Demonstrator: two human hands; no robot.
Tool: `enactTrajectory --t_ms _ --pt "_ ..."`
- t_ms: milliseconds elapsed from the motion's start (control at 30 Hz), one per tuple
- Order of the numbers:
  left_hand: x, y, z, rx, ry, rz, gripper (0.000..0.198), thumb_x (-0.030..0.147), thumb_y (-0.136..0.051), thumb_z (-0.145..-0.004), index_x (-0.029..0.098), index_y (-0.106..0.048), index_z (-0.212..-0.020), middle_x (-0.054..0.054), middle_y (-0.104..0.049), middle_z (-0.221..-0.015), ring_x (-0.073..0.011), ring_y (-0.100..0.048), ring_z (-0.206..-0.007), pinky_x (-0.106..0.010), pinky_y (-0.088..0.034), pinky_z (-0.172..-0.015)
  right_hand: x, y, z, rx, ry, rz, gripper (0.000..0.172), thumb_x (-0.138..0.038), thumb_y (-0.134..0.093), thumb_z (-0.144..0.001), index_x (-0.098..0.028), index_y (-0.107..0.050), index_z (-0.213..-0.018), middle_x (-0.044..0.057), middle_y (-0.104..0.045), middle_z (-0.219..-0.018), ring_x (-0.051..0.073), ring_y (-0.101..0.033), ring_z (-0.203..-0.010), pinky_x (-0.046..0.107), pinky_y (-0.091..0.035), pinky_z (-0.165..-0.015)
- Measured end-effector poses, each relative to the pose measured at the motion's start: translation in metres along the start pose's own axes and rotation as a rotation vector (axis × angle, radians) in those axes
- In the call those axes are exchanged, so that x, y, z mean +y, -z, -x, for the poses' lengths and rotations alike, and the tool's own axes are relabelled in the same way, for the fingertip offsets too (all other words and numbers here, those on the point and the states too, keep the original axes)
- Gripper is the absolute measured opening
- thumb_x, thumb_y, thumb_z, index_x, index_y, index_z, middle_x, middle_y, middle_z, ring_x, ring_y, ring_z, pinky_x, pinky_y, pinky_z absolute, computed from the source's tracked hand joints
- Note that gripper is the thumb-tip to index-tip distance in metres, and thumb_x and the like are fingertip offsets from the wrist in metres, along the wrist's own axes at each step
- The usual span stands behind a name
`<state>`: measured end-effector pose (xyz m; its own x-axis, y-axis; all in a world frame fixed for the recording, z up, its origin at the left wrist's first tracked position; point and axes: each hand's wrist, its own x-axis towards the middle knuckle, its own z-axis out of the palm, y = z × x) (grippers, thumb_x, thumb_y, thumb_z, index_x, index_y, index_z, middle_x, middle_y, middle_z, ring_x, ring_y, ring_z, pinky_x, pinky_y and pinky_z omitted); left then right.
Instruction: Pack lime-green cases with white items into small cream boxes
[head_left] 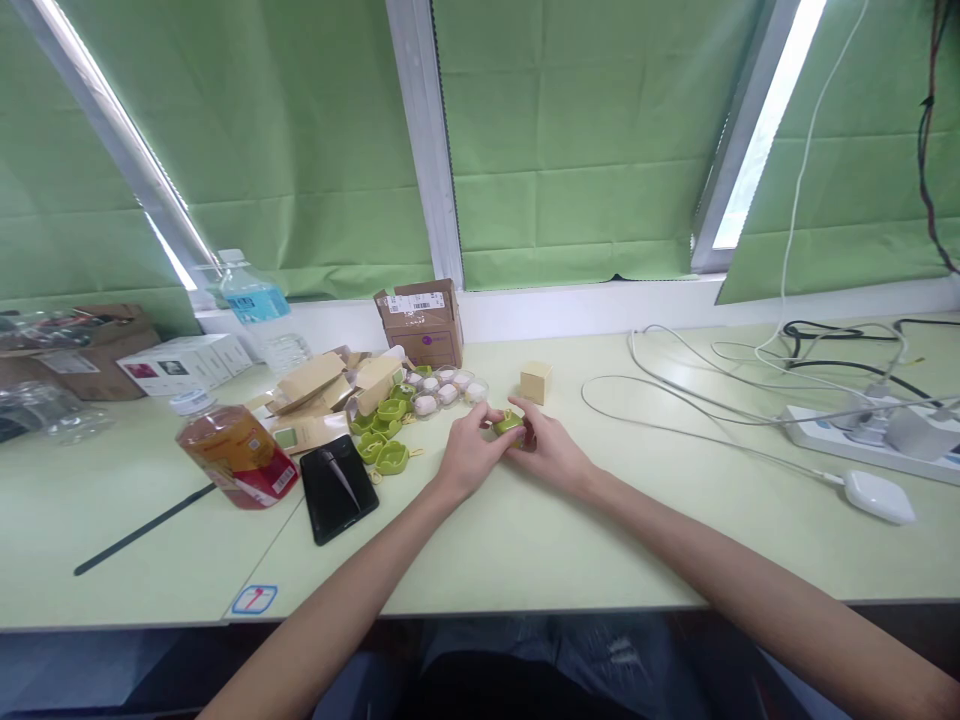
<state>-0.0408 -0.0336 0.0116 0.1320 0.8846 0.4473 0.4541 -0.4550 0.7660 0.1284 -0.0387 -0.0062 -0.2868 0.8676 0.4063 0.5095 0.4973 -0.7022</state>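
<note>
My left hand (471,448) and my right hand (553,450) meet over the table, fingers closed around a small green plastic case (508,422). Its details are partly hidden by my fingers. Just beyond my right hand stands a small cream-coloured box (535,382). To the left of my left hand lie several similar green cases (391,458), some open, with pale yellow loops. Behind them, round pinkish-white pieces (426,404) sit in clear plastic packaging.
Flattened tan cartons (311,382), a cardboard box (421,325), a black phone-like slab (337,490), a bottle of amber drink (236,450) and a clear bottle (262,315) stand or lie at the left. On the right are a power strip (817,428), loose cables and a white charger (879,497).
</note>
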Motion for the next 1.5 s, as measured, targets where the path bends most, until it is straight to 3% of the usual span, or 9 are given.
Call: enactTrajectory --t_ms 167,500,633,833,1200,1300,1400,1500 --pt "-0.002 -0.001 -0.001 0.003 0.076 0.113 0.033 0.043 -0.080 -0.075 0.019 -0.059 -0.083 -0.005 -0.073 -0.094 -0.0211 -0.069 -0.085 -0.033 -0.053 -0.076 -0.003 0.002 -0.001 -0.016 0.000 0.007 0.066 -0.036 -0.068 -0.087 -0.018 -0.044 -0.146 0.007 -0.070 -0.100 0.018 -0.061 -0.074 0.031 -0.050 -0.072" --pt "-0.007 -0.006 -0.003 0.026 0.136 0.161 0.037 0.040 -0.084 -0.070 0.018 -0.060 -0.086 -0.006 -0.072 -0.092 -0.0190 -0.068 -0.082 -0.030 -0.053 -0.074 0.000 0.000 -0.002 -0.013 0.008 0.012 0.062 -0.034 -0.067 -0.086 -0.019 -0.046 -0.143 0.006 -0.069 -0.096 0.017 -0.060 -0.072 0.031 -0.049 -0.071" --pt "-0.007 -0.007 -0.002 0.032 0.112 0.092 0.032 0.040 -0.081 -0.074 0.019 -0.059 -0.086 -0.005 -0.072 -0.094 -0.0198 -0.069 -0.083 -0.031 -0.052 -0.075 0.000 0.000 -0.002 -0.017 0.012 0.005 0.062 -0.034 -0.066 -0.087 -0.018 -0.046 -0.143 0.006 -0.069 -0.097 0.017 -0.059 -0.071 0.030 -0.049 -0.071" --pt "-0.002 -0.006 0.002 0.021 -0.033 -0.151 0.020 0.037 -0.073 -0.083 0.023 -0.059 -0.089 -0.004 -0.074 -0.100 -0.0234 -0.070 -0.094 -0.037 -0.052 -0.085 -0.005 0.001 -0.001 -0.036 0.021 0.024 0.069 -0.022 -0.063 -0.085 -0.020 -0.038 -0.150 0.005 -0.068 -0.097 0.017 -0.059 -0.071 0.031 -0.049 -0.074" --pt "-0.004 0.001 -0.001 -0.059 -0.005 -0.161 0.029 0.050 -0.072 -0.083 0.022 -0.064 -0.084 -0.007 -0.077 -0.106 -0.0255 -0.072 -0.099 -0.039 -0.055 -0.087 -0.004 0.003 -0.001 -0.026 0.001 -0.011 0.076 -0.022 -0.062 -0.086 -0.020 -0.030 -0.155 0.004 -0.066 -0.092 0.017 -0.058 -0.071 0.030 -0.048 -0.070" --pt "-0.001 0.004 0.000 -0.013 -0.101 -0.186 0.034 0.049 -0.069 -0.086 0.023 -0.066 -0.107 -0.009 -0.074 -0.116 -0.0264 -0.068 -0.110 -0.040 -0.053 -0.093 -0.007 0.004 -0.001 -0.029 -0.010 -0.020 0.077 -0.024 -0.062 -0.087 -0.020 -0.029 -0.155 0.002 -0.066 -0.089 0.017 -0.058 -0.069 0.030 -0.047 -0.068" --pt "0.005 0.007 0.002 0.096 -0.247 -0.230 0.067 0.046 -0.072 -0.085 0.022 -0.046 -0.142 -0.012 -0.066 -0.132 -0.0271 -0.063 -0.120 -0.042 -0.048 -0.101 -0.008 0.004 0.000 -0.032 -0.023 -0.017 0.078 -0.024 -0.062 -0.087 -0.020 -0.027 -0.156 0.001 -0.065 -0.085 0.018 -0.058 -0.068 0.029 -0.047 -0.067" --pt "0.008 0.007 0.006 0.063 -0.386 -0.367 0.063 0.042 -0.067 -0.090 0.023 -0.044 -0.145 -0.013 -0.063 -0.137 -0.0289 -0.059 -0.125 -0.045 -0.043 -0.106 -0.005 0.004 -0.002 -0.008 -0.015 0.007 0.078 -0.022 -0.062 -0.086 -0.020 -0.027 -0.156 0.002 -0.066 -0.086 0.018 -0.059 -0.070 0.030 -0.047 -0.070"
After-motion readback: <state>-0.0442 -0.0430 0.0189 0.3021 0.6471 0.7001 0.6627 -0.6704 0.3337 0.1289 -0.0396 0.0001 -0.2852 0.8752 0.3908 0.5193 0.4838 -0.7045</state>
